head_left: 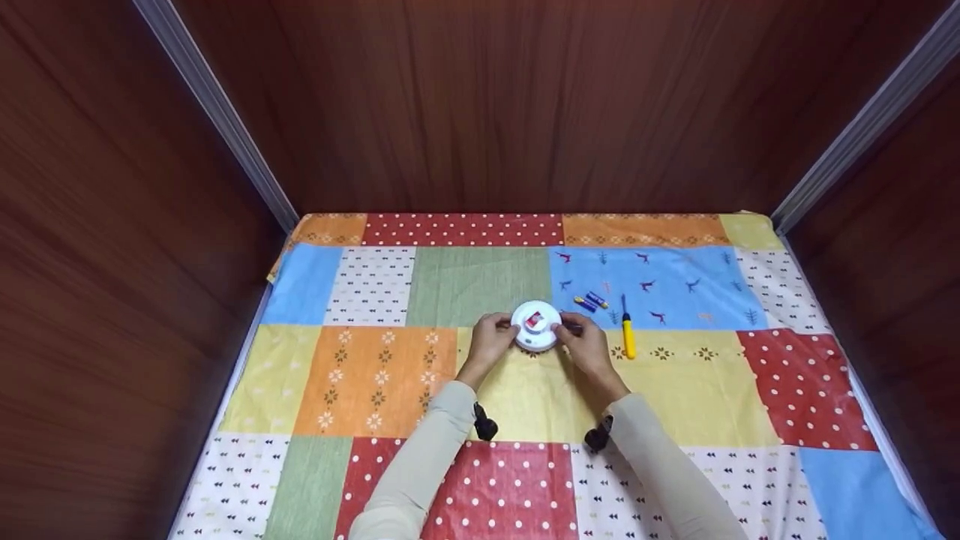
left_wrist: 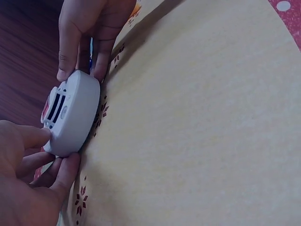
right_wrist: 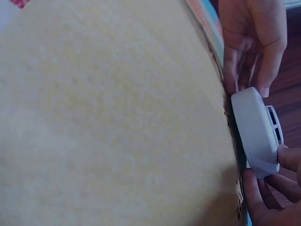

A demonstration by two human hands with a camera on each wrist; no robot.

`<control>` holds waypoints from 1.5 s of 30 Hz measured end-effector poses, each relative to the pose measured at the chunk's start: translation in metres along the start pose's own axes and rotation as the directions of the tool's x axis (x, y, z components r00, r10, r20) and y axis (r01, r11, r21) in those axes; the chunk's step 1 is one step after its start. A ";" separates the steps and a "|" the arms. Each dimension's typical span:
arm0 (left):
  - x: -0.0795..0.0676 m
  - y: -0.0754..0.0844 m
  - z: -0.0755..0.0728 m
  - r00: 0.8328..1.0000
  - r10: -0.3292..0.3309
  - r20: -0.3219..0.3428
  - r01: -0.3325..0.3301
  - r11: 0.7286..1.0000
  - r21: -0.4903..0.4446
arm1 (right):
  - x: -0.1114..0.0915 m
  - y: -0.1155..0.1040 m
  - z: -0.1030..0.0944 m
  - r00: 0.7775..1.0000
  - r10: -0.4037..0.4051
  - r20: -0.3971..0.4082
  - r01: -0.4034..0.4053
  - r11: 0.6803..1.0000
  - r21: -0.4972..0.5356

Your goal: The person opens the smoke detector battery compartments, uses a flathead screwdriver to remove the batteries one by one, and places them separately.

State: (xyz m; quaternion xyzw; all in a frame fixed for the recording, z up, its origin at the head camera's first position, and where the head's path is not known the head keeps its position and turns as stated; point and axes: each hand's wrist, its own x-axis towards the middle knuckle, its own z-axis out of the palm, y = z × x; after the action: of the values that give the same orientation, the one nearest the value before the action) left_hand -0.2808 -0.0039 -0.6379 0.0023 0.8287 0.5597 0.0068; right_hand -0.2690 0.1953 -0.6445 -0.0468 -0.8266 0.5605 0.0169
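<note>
A round white smoke detector (head_left: 537, 343) with a red label on its raised centre is held between both hands, low over the cloth. My left hand (head_left: 491, 343) grips its left edge, thumb on the upper face and fingers under the rim. From the other side my right hand (head_left: 589, 349) grips the right edge in the same way. Dark vent slots show on the side of the smoke detector (left_wrist: 81, 115) in the left wrist view. The right wrist view has the smoke detector (right_wrist: 254, 134) tilted edge-on, its underside hidden.
Two small batteries, a nearer battery (head_left: 585, 304) and a farther battery (head_left: 597, 300), lie beyond my right hand. A yellow-handled screwdriver (head_left: 628, 339) lies to their right. A patchwork cloth (head_left: 382, 375) covers the table, with brown wood panels (head_left: 480, 105) around three sides.
</note>
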 end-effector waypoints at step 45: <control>0.007 0.014 -0.037 0.994 -0.015 0.108 0.019 0.999 -0.032 | 0.012 -0.021 -0.044 0.996 -0.058 0.061 0.066 0.987 -0.149</control>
State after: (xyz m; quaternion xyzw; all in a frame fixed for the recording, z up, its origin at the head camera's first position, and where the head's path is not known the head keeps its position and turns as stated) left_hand -0.2881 -0.0326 -0.6110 0.0252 0.8178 0.5722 0.0563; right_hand -0.2783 0.2292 -0.6091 -0.0062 -0.8679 0.4967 0.0073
